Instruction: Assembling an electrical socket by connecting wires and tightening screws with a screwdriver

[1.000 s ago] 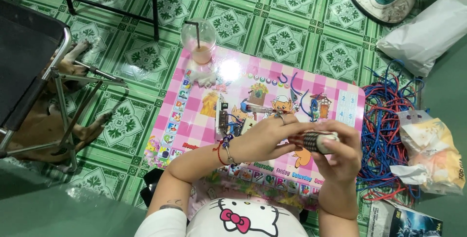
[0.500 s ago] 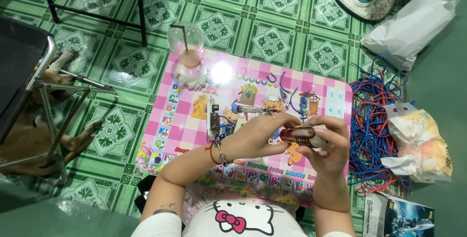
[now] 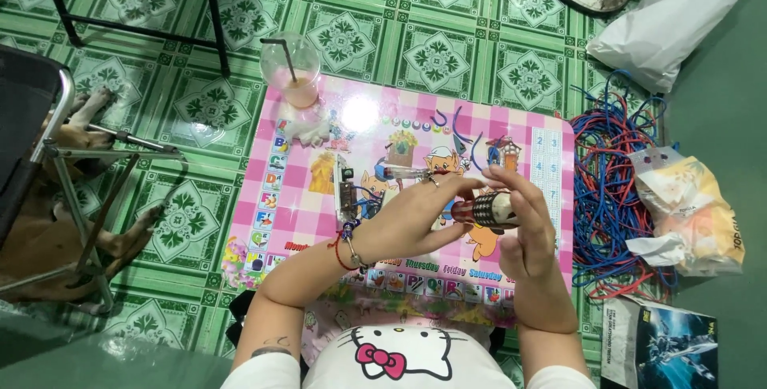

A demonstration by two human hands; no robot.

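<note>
Both my hands meet over a small pink checked table (image 3: 296,197) printed with cartoon pictures. My right hand (image 3: 527,233) grips a small cylindrical roll, dark and cream coloured (image 3: 489,210). My left hand (image 3: 411,217), with a red cord bracelet at the wrist, pinches the roll's left end with its fingertips. A narrow electronic board with wires (image 3: 346,191) lies on the table just left of my left hand. A small clear tube-like part (image 3: 397,172) lies above my fingers.
A plastic cup of pink drink with a straw (image 3: 292,72) stands at the table's far left corner. A heap of red and blue wires (image 3: 613,189) and crumpled bags (image 3: 691,205) lie right. A dog (image 3: 48,229) rests under a metal chair (image 3: 32,129) at left.
The view has shifted slightly, so the table sits lower in frame. My hands stay together on the roll, with my left fingers now stretched further along it.
</note>
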